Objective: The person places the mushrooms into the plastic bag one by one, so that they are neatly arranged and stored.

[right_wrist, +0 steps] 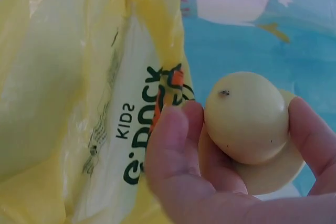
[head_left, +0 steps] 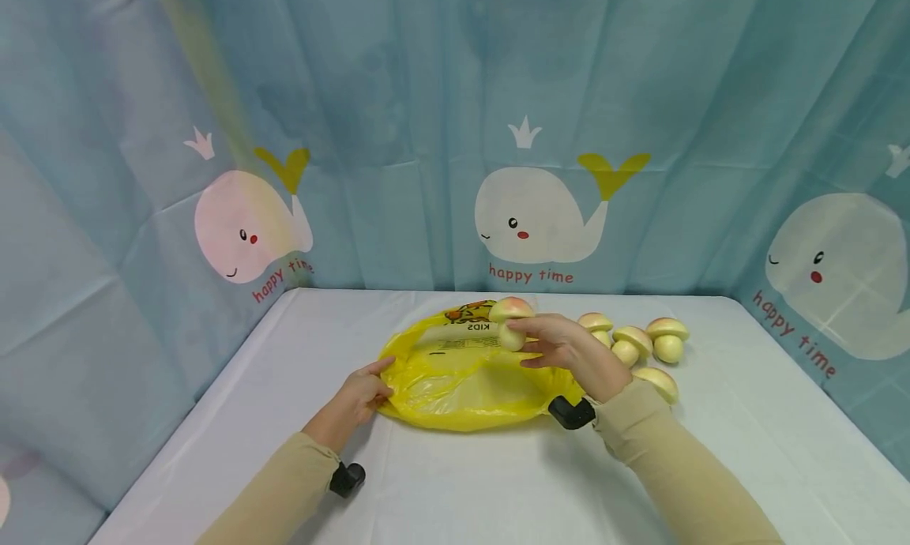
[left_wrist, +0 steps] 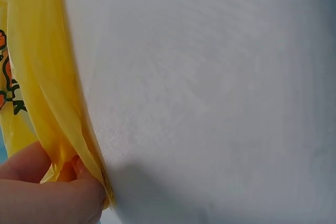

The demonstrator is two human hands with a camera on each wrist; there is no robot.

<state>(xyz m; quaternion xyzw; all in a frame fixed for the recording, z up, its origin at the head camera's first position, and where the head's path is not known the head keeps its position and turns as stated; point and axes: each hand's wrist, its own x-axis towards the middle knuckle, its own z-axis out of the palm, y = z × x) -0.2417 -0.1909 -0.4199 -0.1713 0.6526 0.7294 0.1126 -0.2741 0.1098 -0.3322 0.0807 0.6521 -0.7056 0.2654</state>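
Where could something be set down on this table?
The table is bare left of the left sleeve, between both sleeves in front of the yellow bag, and right of the loose mushrooms. Crowded: the bag's right end, where they cluster.

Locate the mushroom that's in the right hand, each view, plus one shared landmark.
Head: just right of centre, below mid-height; the mushroom is held by the right hand, cap up.
Left wrist: not in it.
Right wrist: right of centre, between fingers and thumb, rounded stem end toward the camera.
Shared landmark: yellow bag, mid-picture in head, at the left edge in left wrist, across the left half in right wrist.
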